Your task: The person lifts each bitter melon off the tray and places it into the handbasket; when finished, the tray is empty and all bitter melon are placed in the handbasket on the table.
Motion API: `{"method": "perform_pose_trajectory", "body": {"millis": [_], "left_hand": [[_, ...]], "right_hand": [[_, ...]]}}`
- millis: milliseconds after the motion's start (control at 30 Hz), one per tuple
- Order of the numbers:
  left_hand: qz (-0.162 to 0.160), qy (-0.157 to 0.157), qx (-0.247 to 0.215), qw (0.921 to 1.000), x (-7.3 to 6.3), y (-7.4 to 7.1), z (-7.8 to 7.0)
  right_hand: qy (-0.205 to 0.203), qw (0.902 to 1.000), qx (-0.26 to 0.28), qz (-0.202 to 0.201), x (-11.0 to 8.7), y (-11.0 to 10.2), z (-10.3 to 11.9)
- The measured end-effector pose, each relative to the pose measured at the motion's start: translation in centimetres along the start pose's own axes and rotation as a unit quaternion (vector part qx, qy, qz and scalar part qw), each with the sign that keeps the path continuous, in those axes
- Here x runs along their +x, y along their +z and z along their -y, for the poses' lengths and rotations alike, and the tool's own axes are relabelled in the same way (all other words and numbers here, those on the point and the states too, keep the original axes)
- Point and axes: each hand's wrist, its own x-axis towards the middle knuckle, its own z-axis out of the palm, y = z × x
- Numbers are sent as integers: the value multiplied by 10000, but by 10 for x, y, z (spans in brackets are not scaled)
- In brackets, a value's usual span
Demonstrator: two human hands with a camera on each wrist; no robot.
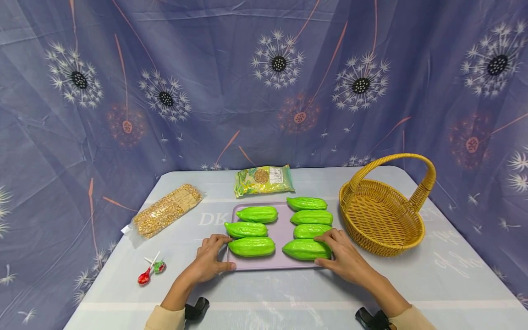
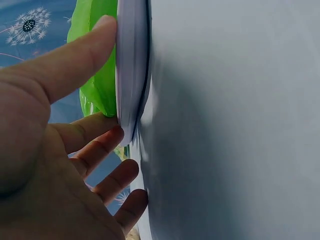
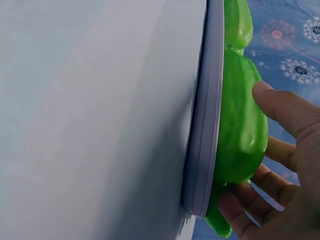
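Observation:
Green ridged gourds resembling bitter melons lie in two columns on a lilac tray. My left hand is at the tray's front left corner. Its thumb is by the rim and front left gourd; its other fingers spread loosely along the tray's side. At the front right corner, my right hand lies around the end of the front right gourd. In the right wrist view its thumb overlaps that gourd, and its relaxed fingers reach behind the end. Light contact is hard to judge there.
A wicker basket with a tall handle stands right of the tray. Behind the tray is a green-yellow packet. To the left lie a clear bag of kernels and two lollipops. A patterned curtain hangs behind the table.

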Motion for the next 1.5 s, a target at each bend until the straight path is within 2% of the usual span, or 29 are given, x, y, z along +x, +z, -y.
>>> {"method": "perform_pose_trajectory", "body": {"millis": [267,500,767,967,1233,1500], "left_hand": [[36,54,52,10000,0,0,1],[44,65,67,9999,-1,1,0],[58,81,135,9999,-1,1,0],[52,63,124,9999,0,1,1],[18,80,140,9999,-2,1,0],[67,99,104,9999,-2,1,2]], "right_hand": [[-48,10000,13,29,-1,3,-1],[82,9995,-24,305,-1,5,-2],[-10,9998,-94,180,-1,5,-2],[38,9997,-38,252,-1,-5,0],[-269,9996,-71,-103,-1,-21,-4],[-62,9999,64,-128,-2,-42,-12]]}}
